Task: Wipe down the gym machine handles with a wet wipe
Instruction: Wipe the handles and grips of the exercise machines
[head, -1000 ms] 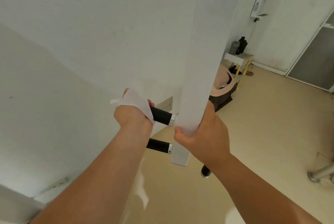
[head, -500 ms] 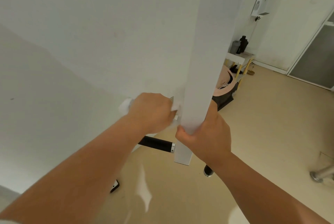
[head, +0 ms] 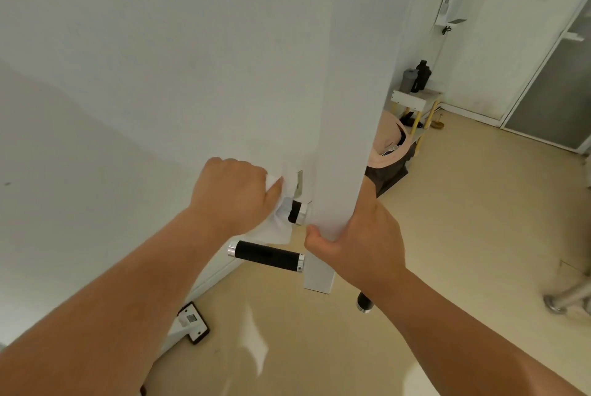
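Your left hand (head: 233, 194) clamps white wet wipe (head: 281, 231) round upper black handle (head: 295, 211); right hand (head: 358, 245) grips white post (head: 345, 108). Next, likely 6 o'clock handle (head: 267, 255).

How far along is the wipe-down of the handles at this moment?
Done: nothing can be confirmed; no handle shows a visible sign of wiping. In hand: the left hand grips the wet wipe around the upper left handle, near the white post, which the right hand holds. Left: the lower left handle is bare, and the handle end below the right wrist is untouched.
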